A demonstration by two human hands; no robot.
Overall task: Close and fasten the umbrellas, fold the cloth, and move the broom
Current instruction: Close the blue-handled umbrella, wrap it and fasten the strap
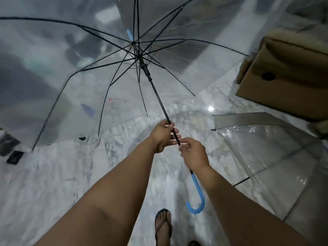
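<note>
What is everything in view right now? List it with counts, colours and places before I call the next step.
open umbrella: one, clear canopy with black ribs, black shaft and blue hooked handle, held up ahead at centre
second umbrella: one, clear with black rib tips, lying on the floor at right
cardboard box: one, brown, upper right
dark objects: a few, black, on the floor at far left, too blurred to identify
floor: marbled grey-white tiles
sandal: one dark, on a foot at bottom centre
left hand: one, gripping the black shaft
right hand: one, pinching the shaft just above the blue handle
</note>
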